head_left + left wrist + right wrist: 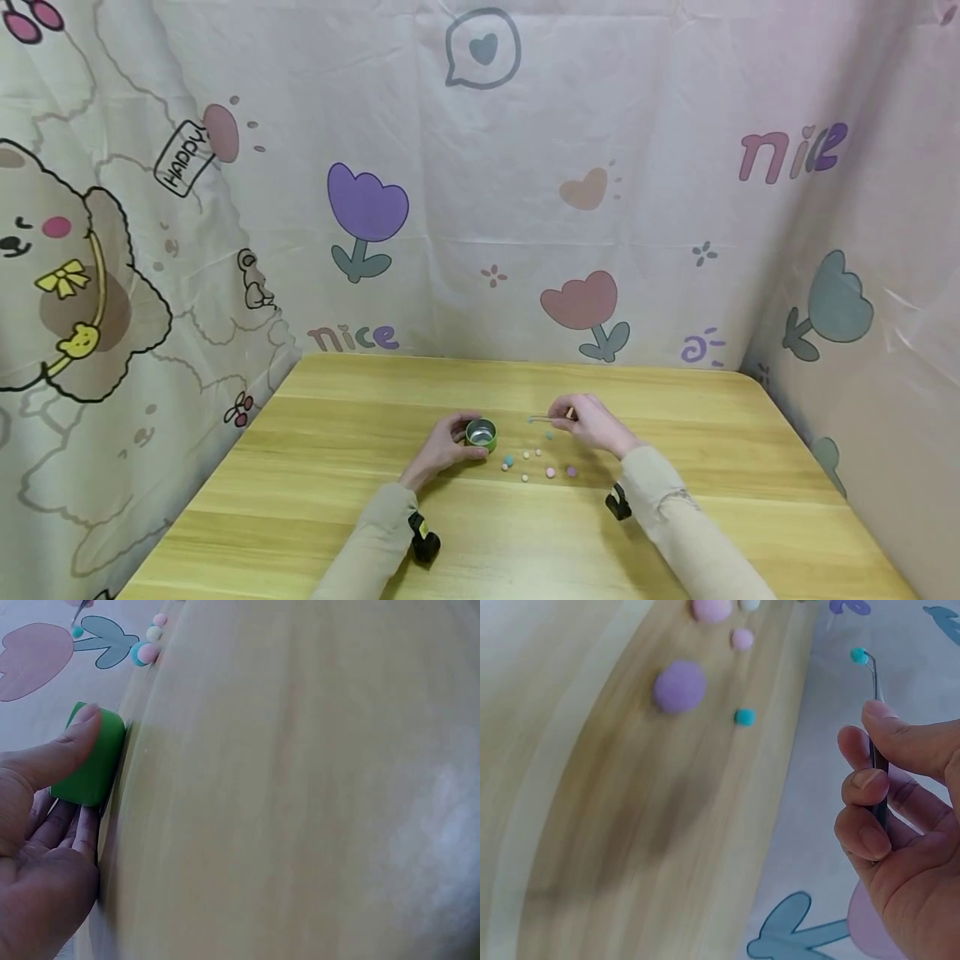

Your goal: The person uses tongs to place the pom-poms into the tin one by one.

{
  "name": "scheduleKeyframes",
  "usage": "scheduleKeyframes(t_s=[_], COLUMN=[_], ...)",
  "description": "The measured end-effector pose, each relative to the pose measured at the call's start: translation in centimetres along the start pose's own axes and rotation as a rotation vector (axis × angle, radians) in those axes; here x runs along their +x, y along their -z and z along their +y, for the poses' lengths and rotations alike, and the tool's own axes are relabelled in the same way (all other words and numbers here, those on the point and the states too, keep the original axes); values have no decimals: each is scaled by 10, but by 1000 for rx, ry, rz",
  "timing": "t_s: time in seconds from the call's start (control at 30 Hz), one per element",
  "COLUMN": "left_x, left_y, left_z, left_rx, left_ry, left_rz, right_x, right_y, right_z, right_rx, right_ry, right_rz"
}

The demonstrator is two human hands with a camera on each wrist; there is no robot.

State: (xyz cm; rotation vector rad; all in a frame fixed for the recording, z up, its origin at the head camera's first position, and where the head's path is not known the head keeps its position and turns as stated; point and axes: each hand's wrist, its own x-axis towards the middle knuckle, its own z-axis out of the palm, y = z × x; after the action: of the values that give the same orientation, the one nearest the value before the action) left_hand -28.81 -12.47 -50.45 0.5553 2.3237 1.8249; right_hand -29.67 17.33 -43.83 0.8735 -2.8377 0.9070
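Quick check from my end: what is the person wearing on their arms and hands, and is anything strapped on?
Both arms are in long beige sleeves that end at the wrists. The left hand and right hand are bare, with no gloves. A small black device sits under each wrist; the left one carries a yellow mark, the right one looks plain black. No cables show.

Small green tin (481,435) upright, open; tiny teal pompom (858,655) at tweezers' (876,727) tip.

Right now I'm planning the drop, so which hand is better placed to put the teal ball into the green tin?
Right hand: its tweezers already pinch the teal ball. The left hand holds the green tin.
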Motion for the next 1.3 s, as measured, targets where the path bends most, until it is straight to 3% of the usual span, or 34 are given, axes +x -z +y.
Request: scheduleKeyframes(t_s=[0.9, 1.3], left_x=[1, 1], left_y=[1, -1], left_z=[-3, -2], left_rx=[-3, -2], left_ry=[-1, 1], left_rz=[-2, 6], right_x=[34, 41], right_y=[-29, -41], right_z=[-24, -22], right_rx=[98, 104], right_ry=[68, 41], right_rz=[-50, -98])
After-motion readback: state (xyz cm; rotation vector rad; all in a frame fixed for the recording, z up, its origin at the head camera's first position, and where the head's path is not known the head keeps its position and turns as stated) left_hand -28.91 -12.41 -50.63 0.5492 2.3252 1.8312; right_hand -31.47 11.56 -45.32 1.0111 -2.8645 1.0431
